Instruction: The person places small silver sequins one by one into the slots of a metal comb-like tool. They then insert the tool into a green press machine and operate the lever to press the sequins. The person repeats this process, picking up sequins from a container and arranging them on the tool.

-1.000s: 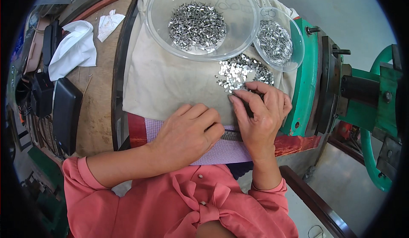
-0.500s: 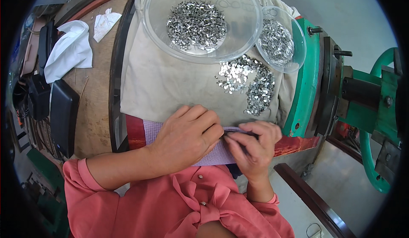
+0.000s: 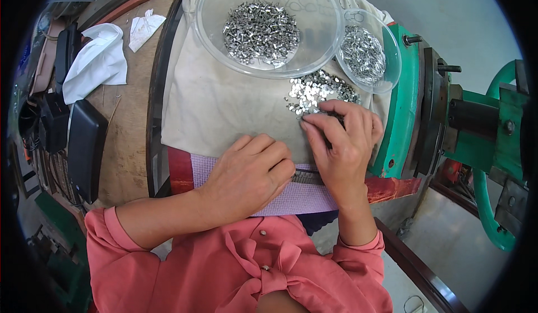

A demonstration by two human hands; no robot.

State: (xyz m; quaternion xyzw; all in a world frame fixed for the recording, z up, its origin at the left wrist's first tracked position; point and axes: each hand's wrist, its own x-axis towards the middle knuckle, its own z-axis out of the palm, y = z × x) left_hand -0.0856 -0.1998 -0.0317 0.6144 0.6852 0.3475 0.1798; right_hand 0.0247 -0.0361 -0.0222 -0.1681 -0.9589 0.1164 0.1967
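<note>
My left hand [image 3: 249, 170] is closed over the lilac waffle-weave cloth [image 3: 291, 200], its thumb and index finger at the left end of a narrow grey ridged metal strip [image 3: 308, 177]. The rest of that strip lies on the cloth, partly covered by my right hand [image 3: 347, 139]. Reaching to the near edge of a pile of small shiny flat metal pieces [image 3: 314, 91], my right hand has thumb and index finger brought together. Whatever sits between those fingertips is too small to make out. The pile rests on a beige cloth [image 3: 224, 108] and is partly hidden by the hand.
A large clear plastic bowl [image 3: 202, 30] with small metal pins stands at the back. Beside it is a smaller clear tub [image 3: 397, 69] of metal pieces. Green machinery [image 3: 392, 145] borders the right. At left, a wooden bench [image 3: 120, 161] holds white cloth [image 3: 98, 61] and a black case [image 3: 85, 145].
My right hand has moved from the lilac cloth forward to the pile of metal pieces, uncovering part of the metal strip. My left hand has stayed in place.
</note>
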